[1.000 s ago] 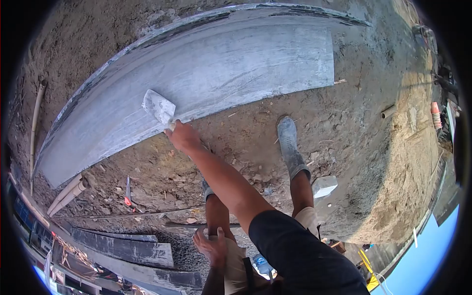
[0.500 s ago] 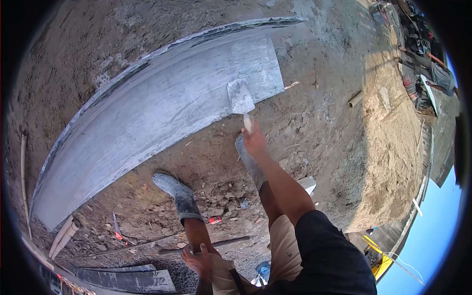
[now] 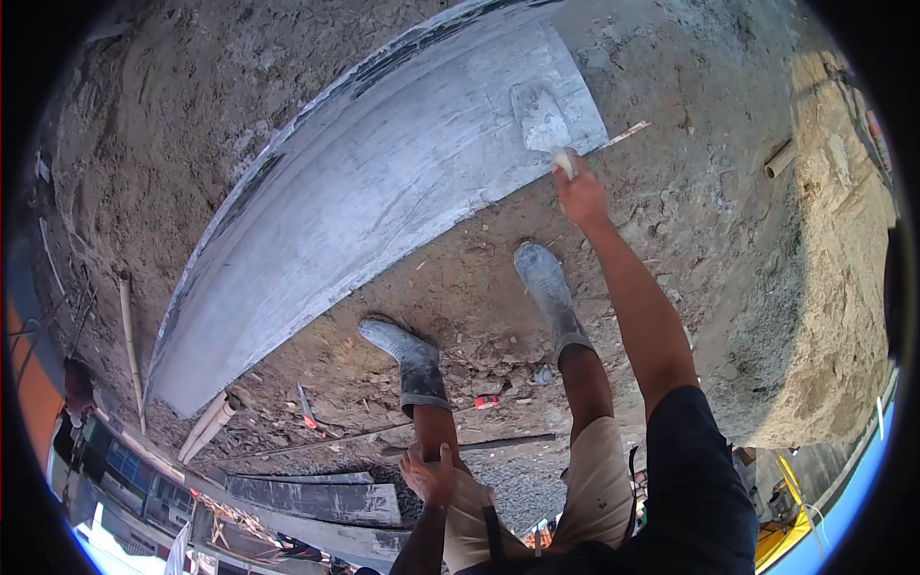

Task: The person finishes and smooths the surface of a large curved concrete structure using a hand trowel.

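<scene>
The right hand [image 3: 578,192] is closed tight around the pale handle of a trowel [image 3: 540,117], arm stretched out in front; the trowel's flat blade lies on the near, right-hand end of a long curved cement strip [image 3: 383,192], close to its lower edge; the grey strip shows smooth streaks and runs away down to the left across the bare earth [image 3: 460,278]. A thin wooden stick [image 3: 628,132] lies just beside that end of the strip. The left hand [image 3: 428,476] rests on the left knee [image 3: 450,498], fingers loosely spread over it and holding nothing. 2 grey rubber boots stand on the rubble below the strip, the left boot [image 3: 407,359] and the right boot [image 3: 544,283]; a small red object [image 3: 486,402] lies between them. A short pipe [image 3: 781,158] sits by a sand mound [image 3: 834,240] to the right.
</scene>
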`<action>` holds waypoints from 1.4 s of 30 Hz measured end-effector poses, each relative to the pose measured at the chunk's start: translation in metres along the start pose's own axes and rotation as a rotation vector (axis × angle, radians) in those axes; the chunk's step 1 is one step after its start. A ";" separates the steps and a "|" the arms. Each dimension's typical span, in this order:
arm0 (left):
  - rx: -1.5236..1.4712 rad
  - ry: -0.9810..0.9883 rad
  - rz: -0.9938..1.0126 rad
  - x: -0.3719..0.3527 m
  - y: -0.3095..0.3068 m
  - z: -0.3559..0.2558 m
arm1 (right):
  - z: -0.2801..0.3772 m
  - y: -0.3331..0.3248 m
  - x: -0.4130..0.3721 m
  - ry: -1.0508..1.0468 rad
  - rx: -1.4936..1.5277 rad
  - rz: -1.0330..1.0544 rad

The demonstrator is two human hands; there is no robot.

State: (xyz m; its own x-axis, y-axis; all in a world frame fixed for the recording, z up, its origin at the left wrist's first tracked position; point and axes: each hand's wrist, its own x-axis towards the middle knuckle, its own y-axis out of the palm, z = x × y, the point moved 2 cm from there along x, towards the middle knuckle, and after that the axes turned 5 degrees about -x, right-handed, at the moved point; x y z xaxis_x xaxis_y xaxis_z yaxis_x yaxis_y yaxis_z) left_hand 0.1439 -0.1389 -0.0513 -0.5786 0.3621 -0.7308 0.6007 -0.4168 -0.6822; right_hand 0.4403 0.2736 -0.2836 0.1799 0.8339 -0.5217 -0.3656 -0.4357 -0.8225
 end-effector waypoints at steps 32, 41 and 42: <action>0.123 0.013 0.040 -0.016 0.034 -0.021 | -0.035 -0.032 0.058 -0.055 -0.101 0.077; 0.098 0.015 0.038 -0.020 0.042 -0.009 | 0.024 -0.072 0.146 -0.005 0.001 0.205; 0.085 0.018 0.012 -0.019 0.043 -0.007 | 0.029 -0.074 0.160 -0.008 0.024 0.271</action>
State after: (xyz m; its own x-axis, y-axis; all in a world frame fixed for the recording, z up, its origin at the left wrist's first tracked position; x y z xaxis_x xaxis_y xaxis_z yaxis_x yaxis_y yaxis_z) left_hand 0.1847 -0.1578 -0.0665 -0.5612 0.3707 -0.7400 0.5582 -0.4907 -0.6691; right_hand 0.4699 0.4490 -0.2998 0.0656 0.6907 -0.7201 -0.4207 -0.6352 -0.6477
